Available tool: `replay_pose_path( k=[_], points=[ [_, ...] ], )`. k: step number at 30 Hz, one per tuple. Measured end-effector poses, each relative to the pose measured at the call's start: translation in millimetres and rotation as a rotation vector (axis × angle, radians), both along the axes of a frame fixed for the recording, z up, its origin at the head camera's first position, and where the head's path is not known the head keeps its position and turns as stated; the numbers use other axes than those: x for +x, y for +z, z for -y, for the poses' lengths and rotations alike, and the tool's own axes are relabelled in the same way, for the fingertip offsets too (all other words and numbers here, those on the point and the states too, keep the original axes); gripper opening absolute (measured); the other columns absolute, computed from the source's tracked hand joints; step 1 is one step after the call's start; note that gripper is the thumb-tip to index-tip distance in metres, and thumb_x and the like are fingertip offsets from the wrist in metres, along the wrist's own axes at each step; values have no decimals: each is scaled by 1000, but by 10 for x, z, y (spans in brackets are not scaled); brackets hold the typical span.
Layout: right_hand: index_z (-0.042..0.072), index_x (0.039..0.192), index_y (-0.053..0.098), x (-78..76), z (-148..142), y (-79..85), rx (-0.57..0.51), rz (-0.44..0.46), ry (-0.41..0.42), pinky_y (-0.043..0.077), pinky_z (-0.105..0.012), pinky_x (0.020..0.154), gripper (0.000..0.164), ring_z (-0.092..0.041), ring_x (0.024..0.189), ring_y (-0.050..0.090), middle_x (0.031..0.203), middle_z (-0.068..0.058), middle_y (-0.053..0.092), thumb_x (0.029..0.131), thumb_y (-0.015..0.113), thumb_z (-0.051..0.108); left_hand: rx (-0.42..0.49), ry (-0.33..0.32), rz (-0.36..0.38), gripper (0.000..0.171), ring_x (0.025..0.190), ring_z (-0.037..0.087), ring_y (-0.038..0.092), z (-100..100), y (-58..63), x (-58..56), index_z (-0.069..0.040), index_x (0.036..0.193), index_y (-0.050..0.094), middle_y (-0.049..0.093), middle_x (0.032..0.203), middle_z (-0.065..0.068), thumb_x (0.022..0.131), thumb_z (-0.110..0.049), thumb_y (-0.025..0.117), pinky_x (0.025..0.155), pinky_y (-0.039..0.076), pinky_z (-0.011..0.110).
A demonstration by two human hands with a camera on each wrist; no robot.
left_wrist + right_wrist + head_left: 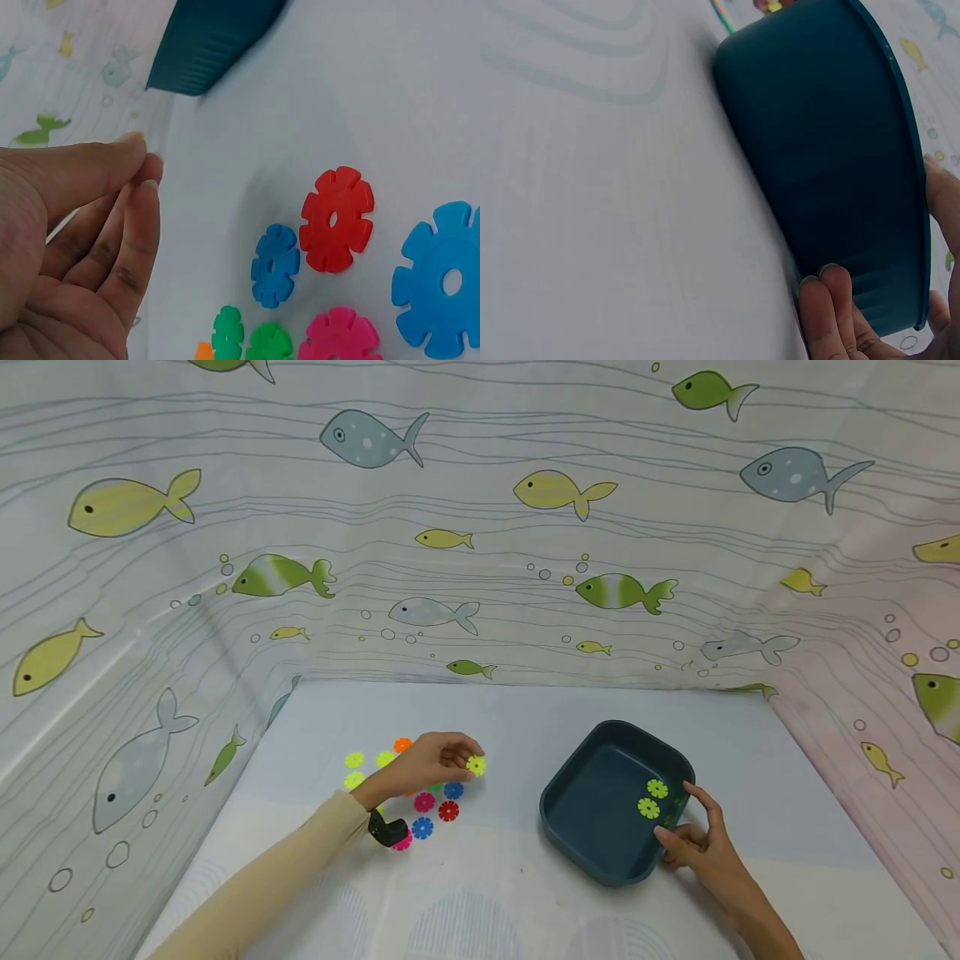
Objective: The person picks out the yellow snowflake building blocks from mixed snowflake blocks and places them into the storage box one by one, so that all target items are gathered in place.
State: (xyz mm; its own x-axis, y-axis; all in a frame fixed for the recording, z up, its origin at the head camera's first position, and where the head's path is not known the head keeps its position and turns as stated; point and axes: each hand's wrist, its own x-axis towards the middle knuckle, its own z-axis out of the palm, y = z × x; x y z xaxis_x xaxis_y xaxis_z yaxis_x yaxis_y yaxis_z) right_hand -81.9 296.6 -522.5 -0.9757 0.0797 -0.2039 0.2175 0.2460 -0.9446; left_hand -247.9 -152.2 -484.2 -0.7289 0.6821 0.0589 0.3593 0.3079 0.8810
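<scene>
- Yellow-green notched disc (476, 766) is at the fingertips of the left hand (438, 760), over the counter (498, 856), between the scattered discs and the tray.
- Left hand of the person is pinching this disc with thumb and fingers; in the left wrist view I see the tips brought together, but the disc itself is hidden there.
- Right hand (708, 856) is grasping the dark blue-green tray (558, 835) at its right side, with the thumb and one finger at the rim. From the right wrist view, other fingers press on the outer wall, low down.
- Inside the tray, two more yellow-green discs (648, 808) are lying near its right wall, one just beside the other.
- Below and around the left hand, many loose discs are spread: a red disc (448, 811), blue ones (422, 828), pink ones (424, 802), an orange one (402, 745), green ones (270, 342) and also yellow-green ones. The forearm covers some, so I cannot count them.
- Left arm wears a beige sleeve (285, 868), with a black device (387, 831) at the wrist.
- Behind the counter hangs a sheet (480, 460) printed with fish.
</scene>
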Motion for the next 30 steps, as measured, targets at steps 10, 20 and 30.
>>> replay_pose_path(
  k=[10,20,30],
  points=[
    [41,160,-2,14,-4,11,8,5,9,56,-37,78,89,-31,84,68,105,-17,67,103,66,27,33,-35,38,29,102,22,66,-131,4,-4,-21,121,70,69,113,1,93,-19,79,91,56,32],
    [43,160,-2,18,-24,-17,2,-7,18,57,-38,78,89,-32,84,68,106,-16,67,103,65,28,44,-50,70,29,104,23,65,-291,52,17,-23,121,70,69,118,0,93,-22,79,92,56,34],
    [42,160,0,12,-38,-38,-6,-19,23,57,-38,77,88,-32,83,68,104,-17,67,103,66,27,69,-78,63,29,98,23,66,-456,64,11,-20,120,71,71,113,1,92,-18,80,90,57,34]
  ],
)
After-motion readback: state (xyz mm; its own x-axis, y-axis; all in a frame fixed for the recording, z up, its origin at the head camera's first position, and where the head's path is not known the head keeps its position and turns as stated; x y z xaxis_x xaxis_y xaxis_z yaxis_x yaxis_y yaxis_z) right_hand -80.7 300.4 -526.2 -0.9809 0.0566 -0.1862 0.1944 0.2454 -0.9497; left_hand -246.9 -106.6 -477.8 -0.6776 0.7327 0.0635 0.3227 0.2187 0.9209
